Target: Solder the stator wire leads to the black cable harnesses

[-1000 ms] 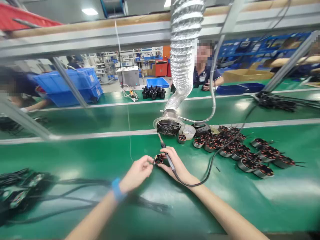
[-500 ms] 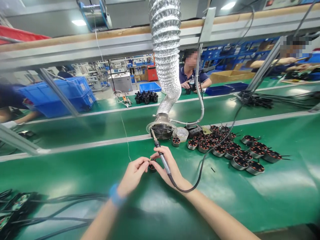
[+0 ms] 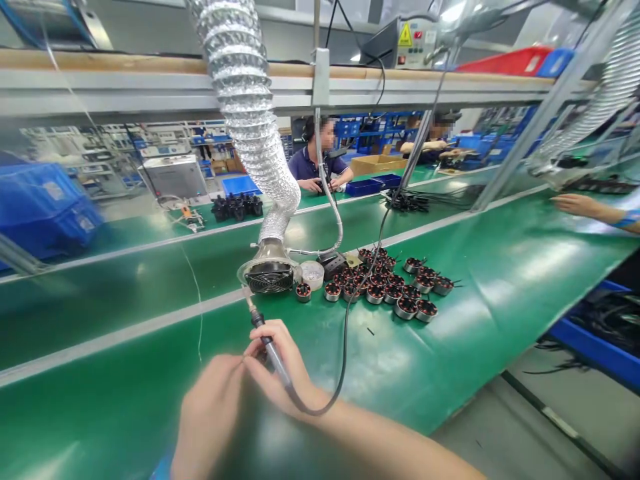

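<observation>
My right hand (image 3: 287, 363) holds a soldering iron (image 3: 274, 357), its grey handle lying across the hand and its tip pointing up and away towards the fan. Its thumb and fingertips meet those of my left hand (image 3: 213, 400), which is closed and smeared by motion. What the left fingers pinch is hidden. A small dark part (image 3: 261, 355), mostly covered, sits between the right fingers and behind the iron. Close to my left hand, a thin pale wire (image 3: 193, 293) hangs down. Several small round motors (image 3: 376, 295) with copper windings stand to the right.
A silver flexible duct (image 3: 245, 120) ends at a round black fan (image 3: 270, 277) beyond my hands. A tape roll (image 3: 313, 273) sits beside it. The iron's black cable (image 3: 345, 347) loops right. Across the bench a person (image 3: 320, 160) works; another person's hand (image 3: 580, 205) is far right.
The view has swung right, so bench things appear further left. My hands stay together and the iron stays in the right hand. My left hand looks nearer and blurred.
</observation>
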`<control>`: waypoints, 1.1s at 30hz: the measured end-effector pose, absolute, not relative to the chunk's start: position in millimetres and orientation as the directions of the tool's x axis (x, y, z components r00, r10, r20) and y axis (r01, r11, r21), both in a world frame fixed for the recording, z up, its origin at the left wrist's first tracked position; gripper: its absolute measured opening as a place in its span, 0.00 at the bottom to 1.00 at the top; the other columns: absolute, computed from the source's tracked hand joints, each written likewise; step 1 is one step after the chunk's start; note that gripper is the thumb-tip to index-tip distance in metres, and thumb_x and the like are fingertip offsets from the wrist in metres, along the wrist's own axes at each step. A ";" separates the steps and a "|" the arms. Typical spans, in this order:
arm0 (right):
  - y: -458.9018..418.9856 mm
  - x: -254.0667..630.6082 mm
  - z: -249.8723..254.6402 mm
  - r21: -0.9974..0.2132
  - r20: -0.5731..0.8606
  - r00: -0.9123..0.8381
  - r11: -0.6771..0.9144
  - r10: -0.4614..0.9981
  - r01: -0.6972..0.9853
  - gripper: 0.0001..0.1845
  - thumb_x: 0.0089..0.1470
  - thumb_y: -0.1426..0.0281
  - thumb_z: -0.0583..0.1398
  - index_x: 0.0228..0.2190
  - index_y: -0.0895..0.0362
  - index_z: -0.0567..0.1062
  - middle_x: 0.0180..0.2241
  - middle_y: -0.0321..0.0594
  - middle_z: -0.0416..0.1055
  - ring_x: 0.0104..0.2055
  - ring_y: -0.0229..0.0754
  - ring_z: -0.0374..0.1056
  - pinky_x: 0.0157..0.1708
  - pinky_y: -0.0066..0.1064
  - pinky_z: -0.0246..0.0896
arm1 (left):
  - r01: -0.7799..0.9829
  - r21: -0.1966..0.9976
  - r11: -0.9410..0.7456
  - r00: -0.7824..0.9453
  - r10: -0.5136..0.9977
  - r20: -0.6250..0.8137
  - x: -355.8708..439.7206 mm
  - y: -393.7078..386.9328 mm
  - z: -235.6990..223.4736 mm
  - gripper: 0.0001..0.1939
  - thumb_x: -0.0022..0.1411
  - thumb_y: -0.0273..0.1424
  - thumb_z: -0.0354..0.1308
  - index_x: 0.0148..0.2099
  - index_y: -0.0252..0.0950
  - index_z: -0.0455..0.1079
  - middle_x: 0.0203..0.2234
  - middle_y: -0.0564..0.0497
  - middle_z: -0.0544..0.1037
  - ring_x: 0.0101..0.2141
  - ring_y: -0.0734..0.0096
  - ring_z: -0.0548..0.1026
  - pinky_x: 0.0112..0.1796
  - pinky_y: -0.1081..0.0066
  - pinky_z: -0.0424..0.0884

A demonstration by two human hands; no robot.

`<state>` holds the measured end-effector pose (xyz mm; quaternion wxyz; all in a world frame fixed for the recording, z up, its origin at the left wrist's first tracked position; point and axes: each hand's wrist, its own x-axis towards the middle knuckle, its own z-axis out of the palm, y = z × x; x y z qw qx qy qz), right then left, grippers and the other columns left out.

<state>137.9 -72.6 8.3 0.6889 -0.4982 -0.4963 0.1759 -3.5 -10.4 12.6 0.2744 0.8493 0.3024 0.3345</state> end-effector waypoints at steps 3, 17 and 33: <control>-74.4 138.6 7.2 -0.860 0.509 0.434 0.444 0.743 0.250 0.19 0.51 0.76 0.61 0.44 0.49 0.69 0.41 0.37 0.64 0.38 0.38 0.70 0.38 0.31 0.71 | 0.336 0.739 -0.584 0.590 0.742 0.318 0.1 -11.6 17.8 0.09 0.66 0.35 0.53 0.42 0.42 0.75 0.32 0.53 0.78 0.29 0.69 0.74 0.30 0.73 0.69; -72.8 129.7 2.2 -0.908 0.403 0.555 0.394 0.728 0.143 0.09 0.57 0.71 0.61 0.40 0.50 0.68 0.38 0.35 0.63 0.35 0.37 0.71 0.38 0.31 0.69 | 0.165 0.964 -0.208 0.558 0.826 0.082 7.3 -10.0 17.7 0.11 0.65 0.38 0.57 0.35 0.35 0.71 0.27 0.52 0.72 0.30 0.72 0.68 0.33 0.74 0.65; -71.8 113.4 -6.0 -0.911 0.402 0.626 0.358 0.668 0.204 0.08 0.57 0.74 0.60 0.36 0.52 0.66 0.36 0.33 0.62 0.34 0.36 0.66 0.35 0.28 0.64 | 0.007 0.991 -0.136 0.375 0.919 0.124 18.1 -20.9 10.6 0.12 0.62 0.37 0.59 0.30 0.34 0.69 0.24 0.54 0.70 0.28 0.74 0.68 0.32 0.76 0.66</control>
